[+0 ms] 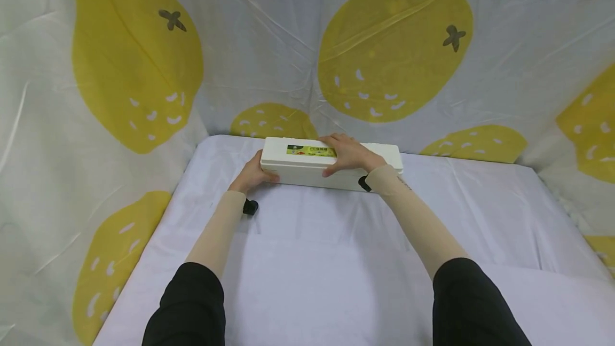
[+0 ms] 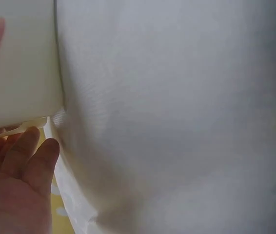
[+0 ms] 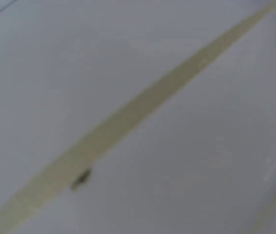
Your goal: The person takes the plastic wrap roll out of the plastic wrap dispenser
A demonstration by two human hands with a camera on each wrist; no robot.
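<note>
One half-curled left hand [image 1: 253,173] is gripping the nearest end of the white box [image 1: 307,176], one wider right hand [image 1: 353,154] is gripping across its top, and holding evenly should help.

A long white box [image 1: 307,176] with a green and yellow label [image 1: 307,150] on its lid sits by the far edge of the white bench [image 1: 298,271], a bit nearer the far left corner than the far right one. The left hand [image 1: 253,174] holds the box's left end with its thumb on the front, and the right hand [image 1: 352,154] grips across the lid. Behind the far edge hangs a white cloth [image 1: 269,41] with big yellow lemons.
</note>
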